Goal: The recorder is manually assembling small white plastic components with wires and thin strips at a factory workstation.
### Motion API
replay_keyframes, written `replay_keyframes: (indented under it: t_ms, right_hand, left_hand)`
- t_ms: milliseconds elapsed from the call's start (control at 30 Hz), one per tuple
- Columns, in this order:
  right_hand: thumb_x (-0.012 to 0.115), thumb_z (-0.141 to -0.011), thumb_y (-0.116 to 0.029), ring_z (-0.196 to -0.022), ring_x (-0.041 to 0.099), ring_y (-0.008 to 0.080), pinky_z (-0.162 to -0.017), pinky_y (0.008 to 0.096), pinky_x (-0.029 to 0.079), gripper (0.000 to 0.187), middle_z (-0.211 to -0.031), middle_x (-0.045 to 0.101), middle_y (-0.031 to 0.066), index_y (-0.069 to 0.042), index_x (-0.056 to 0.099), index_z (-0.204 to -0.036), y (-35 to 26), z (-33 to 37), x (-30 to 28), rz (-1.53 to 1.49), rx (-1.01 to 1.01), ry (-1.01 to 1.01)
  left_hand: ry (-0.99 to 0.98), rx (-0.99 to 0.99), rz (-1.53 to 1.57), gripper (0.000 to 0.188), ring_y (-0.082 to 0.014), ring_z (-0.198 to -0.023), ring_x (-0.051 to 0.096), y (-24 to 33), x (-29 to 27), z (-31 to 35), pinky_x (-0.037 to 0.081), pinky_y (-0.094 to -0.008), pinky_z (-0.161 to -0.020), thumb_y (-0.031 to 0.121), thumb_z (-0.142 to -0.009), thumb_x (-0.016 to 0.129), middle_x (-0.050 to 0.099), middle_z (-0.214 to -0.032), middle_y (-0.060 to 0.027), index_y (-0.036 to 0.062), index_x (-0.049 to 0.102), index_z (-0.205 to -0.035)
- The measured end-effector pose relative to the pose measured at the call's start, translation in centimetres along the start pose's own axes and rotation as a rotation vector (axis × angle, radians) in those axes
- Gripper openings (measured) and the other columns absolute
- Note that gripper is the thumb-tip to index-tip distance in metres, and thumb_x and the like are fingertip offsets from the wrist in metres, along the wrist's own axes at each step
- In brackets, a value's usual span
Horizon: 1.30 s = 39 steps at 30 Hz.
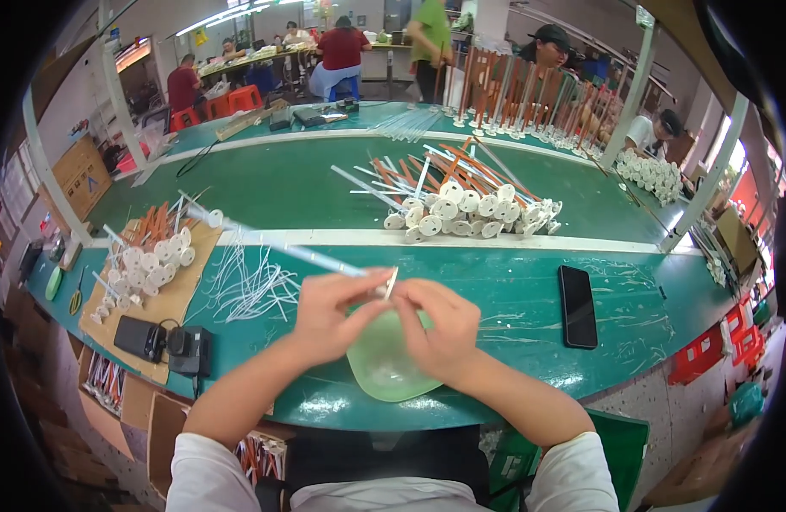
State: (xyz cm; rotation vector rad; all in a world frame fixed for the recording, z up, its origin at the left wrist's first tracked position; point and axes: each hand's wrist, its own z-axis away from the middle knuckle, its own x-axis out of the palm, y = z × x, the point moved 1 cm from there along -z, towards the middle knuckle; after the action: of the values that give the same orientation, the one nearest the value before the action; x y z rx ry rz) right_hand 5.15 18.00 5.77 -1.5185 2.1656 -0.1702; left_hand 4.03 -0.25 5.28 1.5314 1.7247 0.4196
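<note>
In front of me, my left hand (331, 314) is closed round the near end of a pale, translucent rod (303, 253) that slants up to the left. A white round disc (392, 282) sits edge-on at that end, just past my left fingertips. My right hand (440, 328) pinches against the disc's right face; whatever lies between its fingertips is hidden. Under both hands stands a light green bowl (391, 388), partly covered by them.
White-based rods (461, 205) lie heaped beyond the white rail; another pile (145, 264) rests on cardboard at left. White strings (252, 282), a black box-shaped device (190, 350) and a phone (578, 307) lie on the green table. Upright rods (529, 94) stand farther back, near co-workers.
</note>
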Motion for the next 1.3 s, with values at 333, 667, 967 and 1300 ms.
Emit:
replay_keyframes:
  t_ms: [333, 667, 967, 1300]
  right_hand:
    - [0.073, -0.079, 0.003, -0.088, 0.067, 0.0305, -0.076, 0.0373, 0.055, 0.022, -0.103, 0.071, 0.0158, 0.001, 0.068, -0.1, 2.7, -1.1, -1.3, 0.16, -0.103, -0.069]
    - [0.073, -0.076, 0.003, -0.098, 0.063, 0.0357, -0.085, 0.0425, 0.052, 0.018, -0.111, 0.069, 0.0154, -0.001, 0.069, -0.094, 0.8, -0.4, -0.6, 0.168, -0.262, -0.193]
    - [0.069, -0.079, 0.004, -0.093, 0.064, 0.0358, -0.08, 0.0418, 0.053, 0.015, -0.107, 0.07, 0.0164, 0.0, 0.065, -0.092, 1.4, -0.3, 0.3, 0.086, -0.237, -0.244]
    - [0.067, -0.078, 0.005, -0.077, 0.067, 0.0305, -0.068, 0.0386, 0.054, 0.013, -0.089, 0.07, 0.0137, -0.003, 0.056, -0.08, 2.6, 0.1, -0.2, 0.087, -0.111, -0.224]
  left_hand:
    - [0.364, -0.145, -0.832, 0.027, -0.0249, -0.086, 0.075, -3.6, -22.3, -6.6, 0.056, -0.035, -0.076, 0.017, -0.101, 0.056, 0.074, -0.099, -0.0166, 0.0028, 0.068, -0.121]
    - [-0.312, -0.503, -1.355, 0.025, -0.0465, -0.091, 0.065, -4.6, -36.2, 1.0, 0.051, -0.0523, -0.085, 0.016, -0.093, 0.052, 0.068, -0.096, -0.0269, 0.0029, 0.069, -0.106]
    - [-0.131, -0.702, -1.609, 0.033, -0.0401, -0.106, 0.065, -3.1, -24.7, -3.4, 0.052, -0.0521, -0.091, 0.026, -0.091, 0.059, 0.069, -0.11, -0.021, 0.0114, 0.066, -0.119]
    - [-0.093, -0.228, -0.753, 0.031, -0.0407, -0.084, 0.069, -7.8, 2.9, -10.4, 0.056, -0.0509, -0.077, 0.037, -0.09, 0.066, 0.072, -0.087, -0.0163, 0.0196, 0.069, -0.115]
